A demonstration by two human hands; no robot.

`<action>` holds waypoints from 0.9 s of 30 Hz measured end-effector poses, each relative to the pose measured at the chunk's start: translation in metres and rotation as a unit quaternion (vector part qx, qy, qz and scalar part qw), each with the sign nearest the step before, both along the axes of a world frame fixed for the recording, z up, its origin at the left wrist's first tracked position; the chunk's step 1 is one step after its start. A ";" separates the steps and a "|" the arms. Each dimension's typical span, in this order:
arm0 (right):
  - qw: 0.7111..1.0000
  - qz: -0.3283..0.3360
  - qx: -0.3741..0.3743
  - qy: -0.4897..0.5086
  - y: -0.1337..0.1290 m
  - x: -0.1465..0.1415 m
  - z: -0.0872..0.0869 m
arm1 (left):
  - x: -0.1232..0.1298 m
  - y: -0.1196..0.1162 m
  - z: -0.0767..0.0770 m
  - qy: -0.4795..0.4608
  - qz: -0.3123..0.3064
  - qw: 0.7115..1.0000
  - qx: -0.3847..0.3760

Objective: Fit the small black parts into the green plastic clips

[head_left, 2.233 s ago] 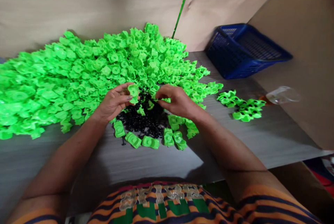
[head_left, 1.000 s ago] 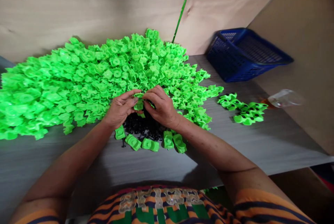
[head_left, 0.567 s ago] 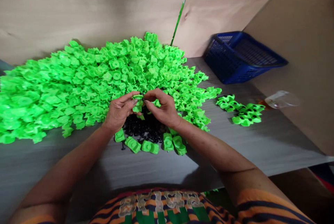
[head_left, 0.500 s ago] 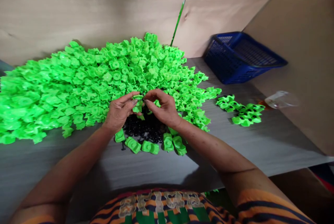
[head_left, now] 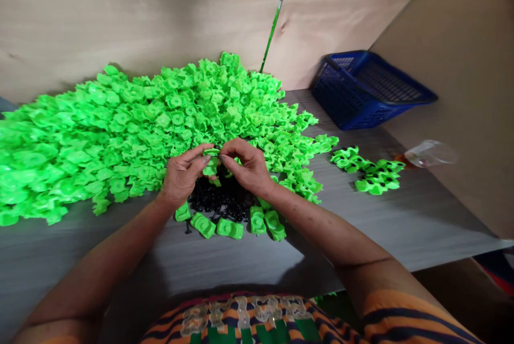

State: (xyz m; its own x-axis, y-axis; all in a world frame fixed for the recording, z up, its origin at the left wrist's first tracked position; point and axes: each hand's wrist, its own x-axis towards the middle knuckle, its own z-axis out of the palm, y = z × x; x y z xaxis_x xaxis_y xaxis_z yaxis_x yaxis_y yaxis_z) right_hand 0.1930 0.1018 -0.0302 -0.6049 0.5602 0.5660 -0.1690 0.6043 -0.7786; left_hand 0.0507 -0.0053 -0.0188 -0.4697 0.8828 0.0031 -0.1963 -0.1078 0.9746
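My left hand (head_left: 181, 174) grips a small green plastic piece (head_left: 210, 164) between thumb and fingers. Close against its right side, my right hand (head_left: 247, 166) is pinched; whatever its fingertips hold is too small to make out. Both hands are over a pile of small black parts (head_left: 220, 199). Several green car-shaped pieces (head_left: 229, 228) lie in a row along the near edge of that pile. Behind and to the left spreads a large heap of green pieces (head_left: 132, 124).
A blue plastic basket (head_left: 353, 92) stands at the back right by the wooden partition. In front of it sit green pieces with black parts fitted (head_left: 377, 177), beside a clear cup (head_left: 429, 152) lying on its side. The grey table (head_left: 249, 264) ends nearby.
The right fingertips have come in closer to the green piece, and the black part seen between the hands is no longer distinct. The view has shifted slightly.
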 end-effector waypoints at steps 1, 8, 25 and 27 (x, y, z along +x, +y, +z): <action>1.000 -0.001 0.010 -0.001 0.000 0.000 0.000 | 0.000 0.000 -0.001 0.003 0.002 1.000 0.001; 0.997 -0.013 0.079 -0.012 0.001 -0.004 0.000 | -0.003 0.002 -0.006 0.014 0.019 1.000 -0.001; 0.898 0.035 0.245 -0.364 -0.001 0.013 0.019 | -0.035 0.002 0.016 -0.008 0.028 0.999 -0.029; 0.870 0.020 0.266 -0.414 -0.013 0.011 0.019 | -0.034 0.002 0.014 -0.009 0.022 0.999 -0.044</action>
